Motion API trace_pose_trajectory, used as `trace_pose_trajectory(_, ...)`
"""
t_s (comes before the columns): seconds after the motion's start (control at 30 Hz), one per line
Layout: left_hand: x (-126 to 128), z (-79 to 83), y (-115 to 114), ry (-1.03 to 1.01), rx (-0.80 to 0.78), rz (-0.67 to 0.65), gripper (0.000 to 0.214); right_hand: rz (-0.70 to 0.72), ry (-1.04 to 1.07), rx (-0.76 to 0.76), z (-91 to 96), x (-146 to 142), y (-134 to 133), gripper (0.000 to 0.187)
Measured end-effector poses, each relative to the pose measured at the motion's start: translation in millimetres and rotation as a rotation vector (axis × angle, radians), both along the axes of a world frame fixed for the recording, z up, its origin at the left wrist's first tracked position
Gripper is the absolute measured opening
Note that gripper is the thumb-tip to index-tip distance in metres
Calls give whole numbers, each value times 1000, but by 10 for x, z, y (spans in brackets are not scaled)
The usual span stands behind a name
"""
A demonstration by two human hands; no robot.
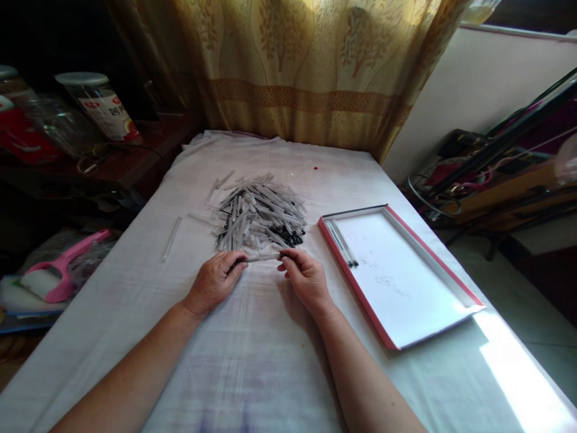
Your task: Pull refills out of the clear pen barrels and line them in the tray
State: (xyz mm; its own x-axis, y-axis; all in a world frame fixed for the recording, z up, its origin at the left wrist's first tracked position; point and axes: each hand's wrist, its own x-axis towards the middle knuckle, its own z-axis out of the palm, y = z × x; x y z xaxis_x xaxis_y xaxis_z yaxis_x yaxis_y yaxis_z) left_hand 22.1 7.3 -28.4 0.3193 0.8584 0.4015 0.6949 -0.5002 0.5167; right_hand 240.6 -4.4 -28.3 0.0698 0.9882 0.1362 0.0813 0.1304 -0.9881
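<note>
Spanning both hands (pixel 215 276) (pixel 309 278) is a slim translucent tube (pixel 262 258).

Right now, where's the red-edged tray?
Head view, right side: the red-edged tray lies on the cloth, right of the tube pile and right hand.

1. Light is uneven: moderate at the centre, near-black in the upper left and dim along the right edge.
2. Daylight glows through the gold curtain (pixel 293 72) at top centre, strongest toward its upper right.
3. A hard-edged sun patch at lower right burns the tablecloth (pixel 252 349) to white.
4. Pale glare washes the lower right corner of the shallow tray (pixel 415 300).
5. A soft shadow lies on the cloth below the right hand (pixel 307 281).
6. Wide-angle stretch tilts the jar (pixel 108 111) at upper left outward.
7. Fine detail is soft; pieces in the central pile (pixel 259 210) smear together.
</note>
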Motion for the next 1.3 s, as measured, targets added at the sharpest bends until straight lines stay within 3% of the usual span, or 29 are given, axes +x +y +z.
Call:
trace_pose_trajectory(0.1,-1,-1,-2,-2,-9,-9,21,4,-38,8,5,1,7,19)
trace_pose_trajectory(0.2,-6,-3,-12,-15,-7,-15,20,-2,-236,75,33,34,15,19)
trace_pose_trajectory(0.3,-6,-1,-21,-25,16,-30,19,-15,-481,130,60,83,15,34)
trace_pose_trajectory(0.37,1,6,-21,-21,29,-40,18,-7,-536,122,69,107,9,41)
trace_pose_trajectory(0.5,19,24,-12,-8,18,-34,17,29,-420,87,70,121,-9,24)
trace_pose_trajectory(0.67,14,33,-15,-24,13,-26,15,28,-353,105,62,115,-11,15)
trace_pose_trajectory(0.83,11,30,-17,-51,17,-20,17,19,-410,101,68,108,-7,21)
trace_pose_trajectory(1.1,-50,104,4,84,50,18,39,-51,-274,109,119,93,-32,21)
trace_pose_trajectory(1.3,-39,100,-5,-34,26,73,32,-36,-205,58,110,63,-39,21)
